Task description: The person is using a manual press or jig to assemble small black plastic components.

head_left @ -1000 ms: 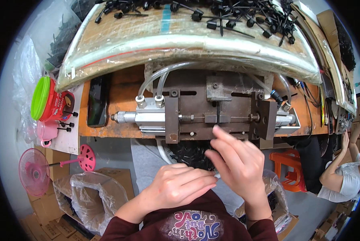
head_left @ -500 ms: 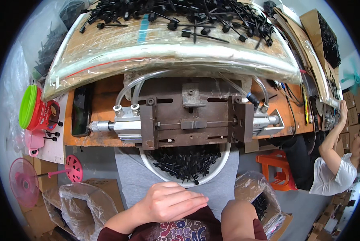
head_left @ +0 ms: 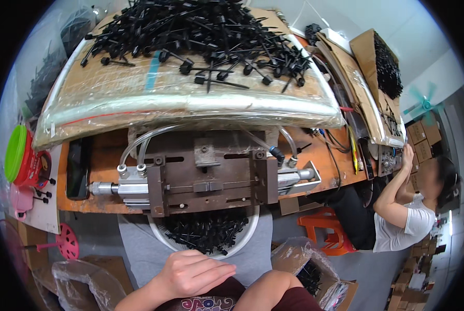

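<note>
My left hand (head_left: 198, 273) is held over my lap, in front of the round white basket (head_left: 157, 239). Its fingers are stretched out side by side toward the right, and nothing shows in them. On the right, my right forearm (head_left: 268, 290) is bent; the hand itself is out of sight. Small black stemmed plastic parts (head_left: 206, 228) fill the basket, which sits under the bench edge. Above it is a brown metal fixture (head_left: 188, 199) with a small dark block (head_left: 207, 186) at its centre. Silver air cylinders (head_left: 133, 191) flank the fixture, with clear hoses attached.
A film-wrapped cardboard tray (head_left: 113, 85) behind the fixture carries a heap of black parts. A green-rimmed red tub (head_left: 15, 153) stands at left. Plastic-lined boxes (head_left: 89, 285) stand on the floor. At right, a co-worker (head_left: 410, 207) sits near an orange stool (head_left: 322, 230).
The view has swung up and to the right, so the bench and fixture appear farther left and more of the heap and co-worker shows. My left hand keeps nearly the same pose.
</note>
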### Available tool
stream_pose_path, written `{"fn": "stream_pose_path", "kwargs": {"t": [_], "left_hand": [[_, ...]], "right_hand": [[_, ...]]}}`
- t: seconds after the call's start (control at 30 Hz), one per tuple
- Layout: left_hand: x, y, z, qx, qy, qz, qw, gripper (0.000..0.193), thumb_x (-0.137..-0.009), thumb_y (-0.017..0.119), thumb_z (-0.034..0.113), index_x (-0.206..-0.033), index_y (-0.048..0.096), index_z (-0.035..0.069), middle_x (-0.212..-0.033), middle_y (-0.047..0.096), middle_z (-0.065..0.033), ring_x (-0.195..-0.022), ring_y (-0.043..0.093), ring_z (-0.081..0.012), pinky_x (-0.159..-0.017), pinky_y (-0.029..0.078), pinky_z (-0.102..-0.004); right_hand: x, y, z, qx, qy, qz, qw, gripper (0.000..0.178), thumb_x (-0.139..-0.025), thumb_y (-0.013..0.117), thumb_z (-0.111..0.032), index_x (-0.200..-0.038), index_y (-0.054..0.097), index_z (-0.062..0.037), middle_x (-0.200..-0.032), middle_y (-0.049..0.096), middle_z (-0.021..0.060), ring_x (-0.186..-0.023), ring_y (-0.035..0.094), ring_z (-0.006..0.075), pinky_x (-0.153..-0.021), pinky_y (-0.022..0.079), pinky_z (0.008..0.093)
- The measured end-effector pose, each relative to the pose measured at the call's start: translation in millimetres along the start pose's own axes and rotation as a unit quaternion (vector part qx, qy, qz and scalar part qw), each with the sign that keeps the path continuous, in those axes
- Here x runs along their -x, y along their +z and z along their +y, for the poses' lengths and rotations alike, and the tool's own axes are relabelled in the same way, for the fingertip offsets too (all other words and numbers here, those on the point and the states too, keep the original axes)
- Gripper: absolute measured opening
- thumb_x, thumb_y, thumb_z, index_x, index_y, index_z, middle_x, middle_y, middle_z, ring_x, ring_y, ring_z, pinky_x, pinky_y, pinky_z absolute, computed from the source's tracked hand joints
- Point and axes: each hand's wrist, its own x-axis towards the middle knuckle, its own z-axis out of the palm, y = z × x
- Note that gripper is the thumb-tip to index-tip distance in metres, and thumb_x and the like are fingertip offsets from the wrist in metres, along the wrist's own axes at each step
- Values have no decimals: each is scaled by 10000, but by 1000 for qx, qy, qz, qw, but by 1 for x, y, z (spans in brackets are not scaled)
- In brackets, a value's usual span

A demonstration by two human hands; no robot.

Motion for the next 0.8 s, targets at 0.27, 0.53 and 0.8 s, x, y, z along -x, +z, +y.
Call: {"fn": "stream_pose_path", "kwargs": {"t": [0.27,0.53,0.8], "left_hand": [[12,-15,-2,-44,-22,14,999,132,-763,817,105,-880,763,74,-743,701,8,-606,656,-116,-524,477,-236],[12,-14,-3,-44,-14,40,998,119,-749,823,99,-856,773,86,-695,694,0,-560,638,-121,-490,449,-235],[10,-13,-2,-52,-11,32,998,140,-745,823,97,-872,767,75,-710,702,-2,-566,641,-120,-492,449,-230]], "right_hand": [[27,-30,5,217,-190,-52,956,209,-922,569,-204,-1105,633,-126,-1167,585,122,-1088,525,215,-869,416,465],[-77,-84,145,323,54,-66,943,299,-736,692,61,-1028,702,1,-991,692,141,-754,650,271,-645,521,370],[-134,-75,220,437,81,-317,838,249,-720,684,20,-958,679,-52,-970,631,57,-959,610,240,-759,553,349]]}}
